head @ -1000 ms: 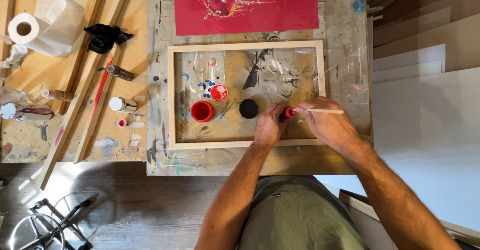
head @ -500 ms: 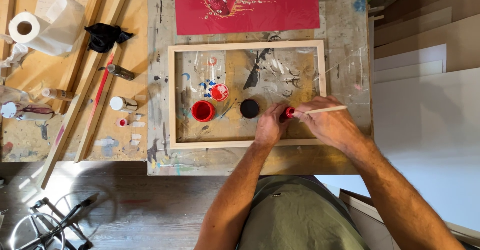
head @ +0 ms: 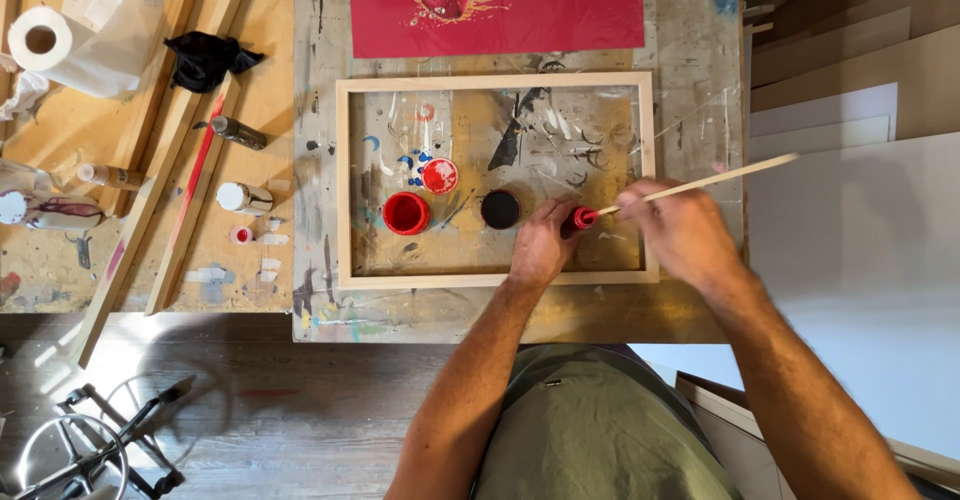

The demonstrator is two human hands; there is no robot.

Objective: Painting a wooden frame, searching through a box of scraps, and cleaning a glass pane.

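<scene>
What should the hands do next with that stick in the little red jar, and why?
Probably lift the stick slowly out of the red jar, letting paint drip off first. The right hand holds the stick with its tip in the jar's mouth, and the left hand steadies the jar inside the wooden frame, so a slow lift looks safe.

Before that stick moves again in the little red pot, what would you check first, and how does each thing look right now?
1. Left hand steadies the small red pot: ok.
2. Right hand grips the wooden stick: ok.
3. Stick tip in the pot: ok.
4. Pot inside the wooden frame: ok.
5. Open red paint jar and black lid apart from the hands: ok.
6. Paint level in pot: cannot tell.
</scene>
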